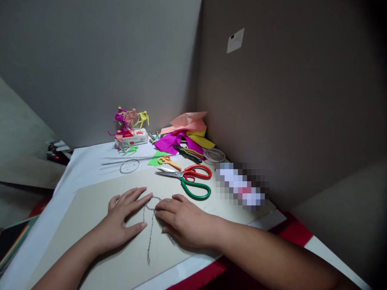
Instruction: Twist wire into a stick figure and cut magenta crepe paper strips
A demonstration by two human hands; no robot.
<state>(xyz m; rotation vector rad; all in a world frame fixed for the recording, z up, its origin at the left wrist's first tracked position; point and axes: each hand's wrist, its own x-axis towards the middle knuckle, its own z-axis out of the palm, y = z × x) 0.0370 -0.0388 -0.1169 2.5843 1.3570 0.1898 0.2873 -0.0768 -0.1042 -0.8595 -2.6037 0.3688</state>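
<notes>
A twisted wire figure [150, 237] lies on the beige board [99, 201], with one long strand pointing toward me. My left hand [122, 219] is spread flat at its left side, its index fingertip touching the wire near the top and its thumb beside a lower strand. From the right, my right hand [184, 219] has its fingers bent together on the figure's upper part. That hand covers the right side of the wire. Just beyond both hands rest large scissors [183, 175] with one red and one green handle, blades parted.
Loose wires [121, 162] and a wire ring [130, 166] lie behind my left hand. Small orange scissors [169, 162], pliers [190, 154], a wire coil [214, 155] and coloured paper [189, 123] sit farther back. Small colourful figures [131, 117] stand on a white box [137, 137]. Grey walls enclose the corner.
</notes>
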